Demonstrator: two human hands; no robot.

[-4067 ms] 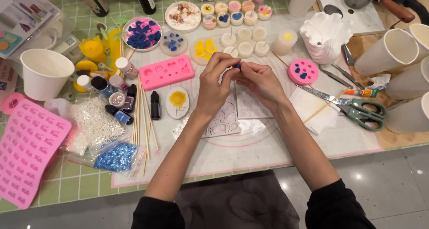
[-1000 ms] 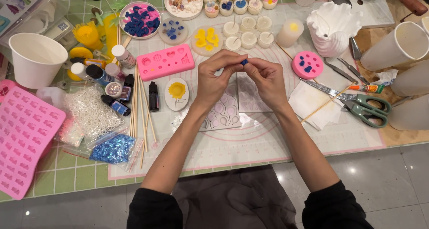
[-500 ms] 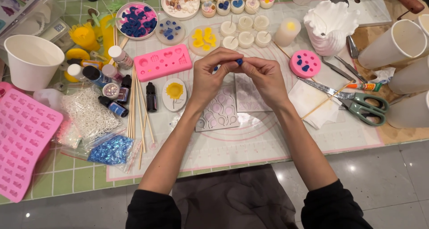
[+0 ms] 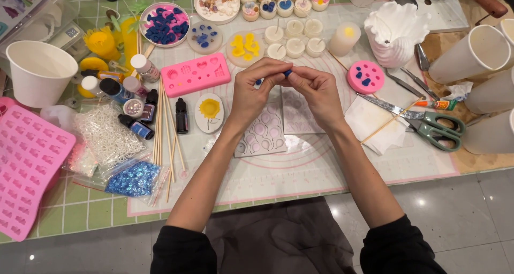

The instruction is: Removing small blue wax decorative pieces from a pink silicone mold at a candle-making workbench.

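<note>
Both hands are meeting above the middle of the bench, over the clear embossed mould sheet with balloon shapes [image 4: 263,130]. The left hand [image 4: 256,92] is pinching a small dark blue wax piece [image 4: 287,72] between thumb and forefinger tips; the right hand [image 4: 317,92] is closing on the same piece from the other side, fingers curled in, so both are gripping it together. A pale sliver [image 4: 258,83] is showing under the left thumb; what it is cannot be told at this size. Judgement: the step in hand is shaping or cleaning up this piece with the fingertips. To do it well, pressure should be staying light and on the pads rather than the nails, since so small a soft piece would likely be denting or snapping under a hard pinch. Keeping the work low over the pale silicone mat with pink printed circles [image 4: 321,167] is sensible, as a dropped piece would be landing there and not among the clutter. Nearby things: the pink rectangular silicone mould with small cavities [image 4: 196,74] just beyond the left hand, the round pink mould holding blue fillings [image 4: 365,76] toward the right edge, and the green-handled scissors [image 4: 433,127] near the right edge, well apart from the hands.
</note>
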